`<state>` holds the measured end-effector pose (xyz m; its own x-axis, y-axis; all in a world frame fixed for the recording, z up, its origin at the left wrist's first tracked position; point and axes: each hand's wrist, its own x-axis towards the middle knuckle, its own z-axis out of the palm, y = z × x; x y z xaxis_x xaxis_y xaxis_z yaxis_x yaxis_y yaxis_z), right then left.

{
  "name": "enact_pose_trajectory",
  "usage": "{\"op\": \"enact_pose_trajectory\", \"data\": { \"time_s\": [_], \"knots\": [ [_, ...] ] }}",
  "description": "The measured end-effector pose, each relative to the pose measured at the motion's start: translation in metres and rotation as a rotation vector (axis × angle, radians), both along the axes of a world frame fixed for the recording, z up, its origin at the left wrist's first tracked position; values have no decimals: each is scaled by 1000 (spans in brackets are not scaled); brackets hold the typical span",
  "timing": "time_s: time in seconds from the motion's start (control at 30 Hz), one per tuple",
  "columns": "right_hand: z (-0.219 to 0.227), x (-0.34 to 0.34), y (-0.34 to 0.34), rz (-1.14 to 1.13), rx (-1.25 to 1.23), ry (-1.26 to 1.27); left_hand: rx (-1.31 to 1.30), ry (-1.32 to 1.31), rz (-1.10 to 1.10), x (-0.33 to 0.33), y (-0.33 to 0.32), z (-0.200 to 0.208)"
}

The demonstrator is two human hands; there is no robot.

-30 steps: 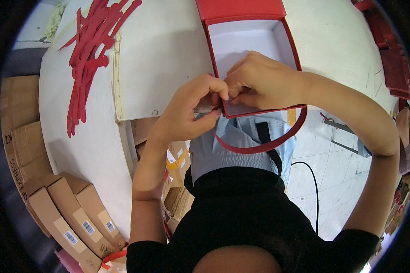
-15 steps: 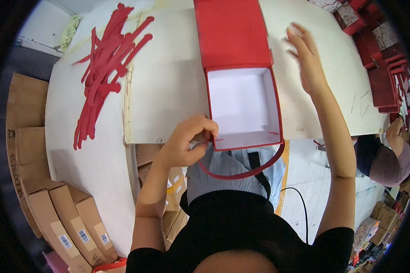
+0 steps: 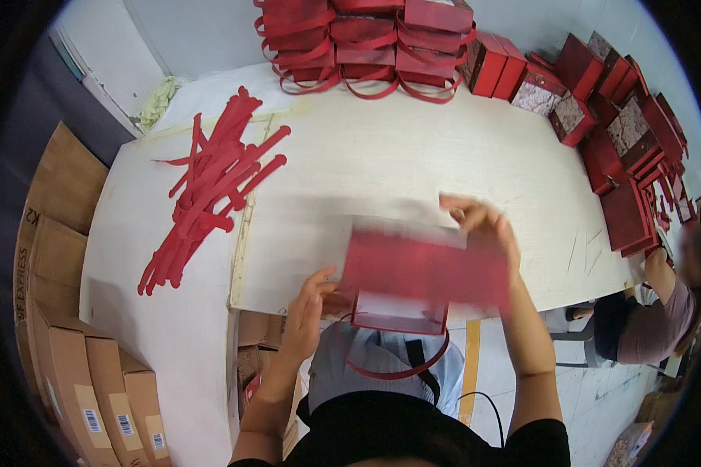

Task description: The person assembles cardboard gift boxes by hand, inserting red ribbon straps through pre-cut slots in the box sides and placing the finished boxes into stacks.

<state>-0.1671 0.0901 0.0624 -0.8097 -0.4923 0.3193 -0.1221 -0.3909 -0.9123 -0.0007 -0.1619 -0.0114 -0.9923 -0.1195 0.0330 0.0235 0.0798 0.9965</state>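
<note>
A red box (image 3: pixel 401 315) with a white inside stands at the near edge of the white table, just in front of my body. Its red lid (image 3: pixel 424 268) is smeared by motion and tilts over the opening, hiding most of the inside. My right hand (image 3: pixel 487 226) is at the lid's far right side, fingers stretched and apart; the lid covers part of the palm. Beside the box's left wall is my left hand (image 3: pixel 308 315), with fingers extended; whether they touch the wall is unclear. A red ribbon handle (image 3: pixel 397 375) loops from the box's near side toward me.
Red strips (image 3: pixel 210 194) lie heaped on the table's left. Finished-looking red boxes with handles (image 3: pixel 366 47) are stacked at the back; more red boxes (image 3: pixel 600 140) line the right. Brown cartons (image 3: pixel 86 389) stand at lower left. A seated person (image 3: pixel 654 327) works at far right.
The lid, laid back flat before, has swung up and toward me over the box. My right hand has come in from the right to the lid. My left hand has loosened from the near-left corner.
</note>
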Motion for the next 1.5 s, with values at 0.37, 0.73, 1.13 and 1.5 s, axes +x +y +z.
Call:
{"op": "enact_pose_trajectory", "data": {
  "time_s": [0.37,0.73,1.13,1.5],
  "knots": [
    [-56,80,6,-426,464,69,-427,40,-126,-5,27,44],
    [-21,16,-16,-399,28,278,470,-52,62,-47,42,75],
    [-58,-98,-7,-538,481,655,487,223,230,-366,-28,282],
    [-54,-101,-1,-418,693,475,-1056,93,797,-494,-49,271]
  ]
}}
